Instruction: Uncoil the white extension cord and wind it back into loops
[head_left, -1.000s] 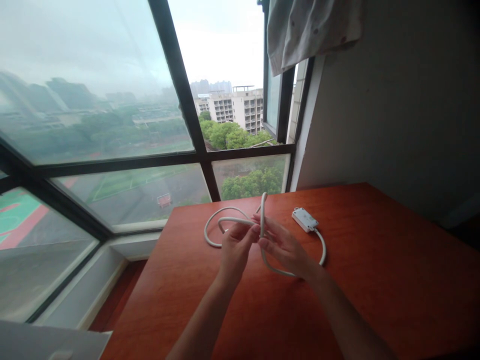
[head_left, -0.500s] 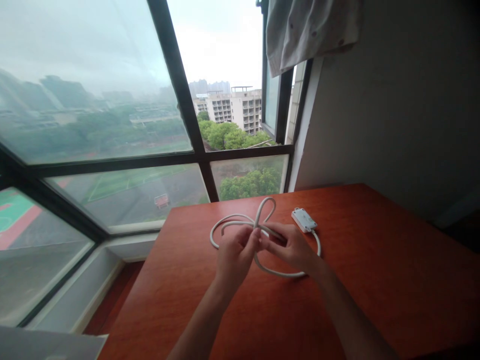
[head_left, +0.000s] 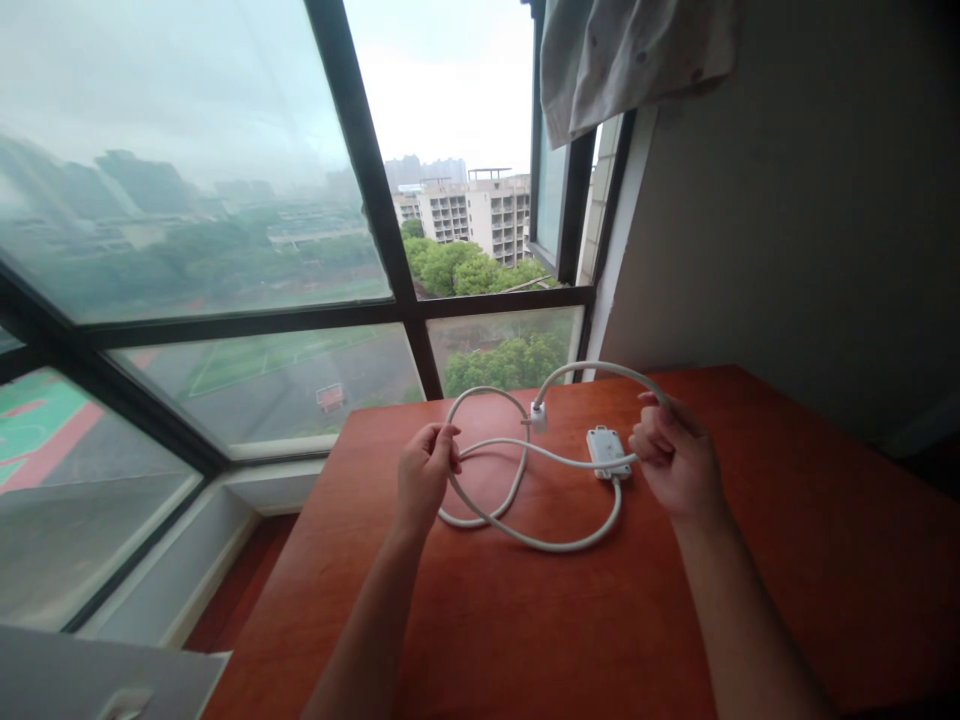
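Observation:
A white cable (head_left: pixel 525 535) lies in loose loops on a red-brown wooden table (head_left: pixel 525 620). My left hand (head_left: pixel 424 475) is closed on the left side of one loop. My right hand (head_left: pixel 675 455) is closed on two strands of the cable, one arching up and leftward to a white plug (head_left: pixel 538 417) that hangs above the table. A small white box (head_left: pixel 606 450) at the cable's other end rests on the table just left of my right hand. The two hands are held well apart.
A large dark-framed window (head_left: pixel 390 250) stands behind the table, with buildings and trees outside. A grey wall (head_left: pixel 810 220) rises at the right. A pale cloth (head_left: pixel 622 50) hangs at the top. A white object (head_left: pixel 112 680) sits at the lower left.
My hands have moved apart from the middle, left going left and right going right. The tight loop between them has opened into wide loops and the plug end now hangs free.

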